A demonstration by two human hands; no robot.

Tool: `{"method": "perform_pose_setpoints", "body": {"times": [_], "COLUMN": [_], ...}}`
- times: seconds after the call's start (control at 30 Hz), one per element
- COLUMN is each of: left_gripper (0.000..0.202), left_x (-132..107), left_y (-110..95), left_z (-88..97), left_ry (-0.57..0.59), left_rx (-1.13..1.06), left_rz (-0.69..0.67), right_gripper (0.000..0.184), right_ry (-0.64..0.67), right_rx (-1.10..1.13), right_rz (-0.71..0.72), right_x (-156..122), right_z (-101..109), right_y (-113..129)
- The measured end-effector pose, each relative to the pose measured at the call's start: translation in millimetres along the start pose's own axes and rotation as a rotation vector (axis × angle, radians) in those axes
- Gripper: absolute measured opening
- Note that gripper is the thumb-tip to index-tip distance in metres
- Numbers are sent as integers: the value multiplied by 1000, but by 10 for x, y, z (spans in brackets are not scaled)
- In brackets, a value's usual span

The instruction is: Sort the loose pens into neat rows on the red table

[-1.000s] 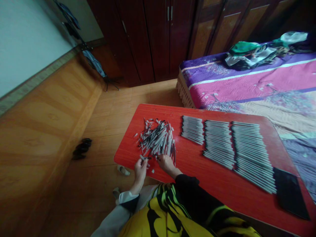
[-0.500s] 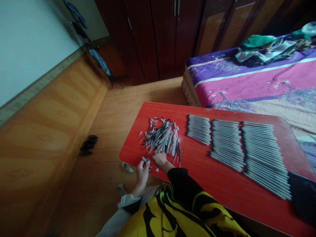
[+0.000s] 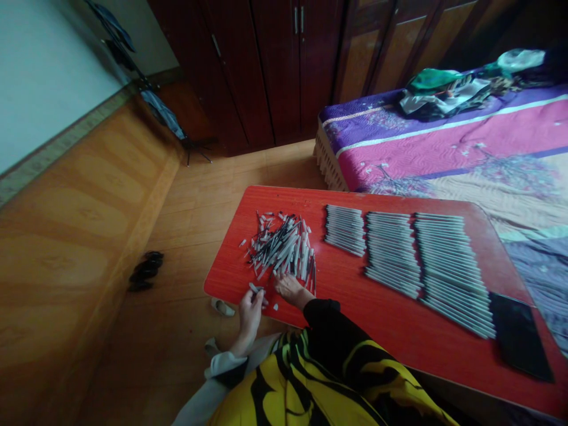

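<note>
Where the wooden floor stretches out beyond the left hand (image 3: 249,313), black shoes (image 3: 145,271) lie well apart from it, and a pale shoe (image 3: 222,307) sits nearer, just past the edge of the red table (image 3: 231,278). The left hand is closed at the fingertips, pinching a short white pen piece (image 3: 255,289) above the tabletop; it comes from a white cuff (image 3: 224,365). Just ahead of both hands lies a loose pile of white-and-black pen parts (image 3: 281,248), with a few stray bits (image 3: 276,307) beside the left hand. The right hand (image 3: 290,290), coming from a black sleeve (image 3: 322,313), lies between the pen piece and the pile's near edge, fingers extended and partly open, touching the pile, with nothing visible in its grip. A yellow-and-black garment (image 3: 288,390) fills the space below the hands. Right of the pile, well beyond the right hand, three blocks of neatly aligned pens (image 3: 450,275) lie side by side on the table. Farther right is a black slab (image 3: 519,337), too dark to identify, and beyond the table's far edge a pink-and-purple bed (image 3: 444,139) holds crumpled cloth (image 3: 444,94).
</note>
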State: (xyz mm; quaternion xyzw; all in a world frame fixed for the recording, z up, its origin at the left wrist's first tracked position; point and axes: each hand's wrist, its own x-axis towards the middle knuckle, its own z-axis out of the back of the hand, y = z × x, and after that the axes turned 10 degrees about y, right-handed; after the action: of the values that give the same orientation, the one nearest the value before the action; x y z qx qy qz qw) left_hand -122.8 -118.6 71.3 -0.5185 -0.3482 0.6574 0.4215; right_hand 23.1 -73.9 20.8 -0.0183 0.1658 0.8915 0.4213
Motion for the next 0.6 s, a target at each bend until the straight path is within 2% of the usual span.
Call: {"method": "perform_pose_setpoints", "body": {"times": [0.17, 0.23, 0.33, 0.4, 0.47, 0.6], "left_gripper": [37, 37, 35, 34, 34, 32], "left_x": [70, 102, 132, 138, 138, 146], "left_y": [1, 4, 0, -15, -49, -191], "left_z": [-58, -78, -134, -201, -291, -519], "left_ry": [37, 49, 70, 97, 135, 247], "left_rx": [1, 2, 17, 29, 44, 99], "left_rz": [-9, -26, -31, -23, -21, -72], "right_gripper": [19, 22, 26, 26, 24, 21], "right_ry": [-18, -50, -95, -102, -102, -151], "right_rx": [91, 130, 187, 232, 292, 452], "right_rz": [-120, -233, -480, -619, -688, -757], "right_x": [-68, -215, -583, -827, -987, -1041], "right_z": [113, 150, 141, 97, 44, -2], "right_y": [-97, -215, -474, -635, -733, -755]}}
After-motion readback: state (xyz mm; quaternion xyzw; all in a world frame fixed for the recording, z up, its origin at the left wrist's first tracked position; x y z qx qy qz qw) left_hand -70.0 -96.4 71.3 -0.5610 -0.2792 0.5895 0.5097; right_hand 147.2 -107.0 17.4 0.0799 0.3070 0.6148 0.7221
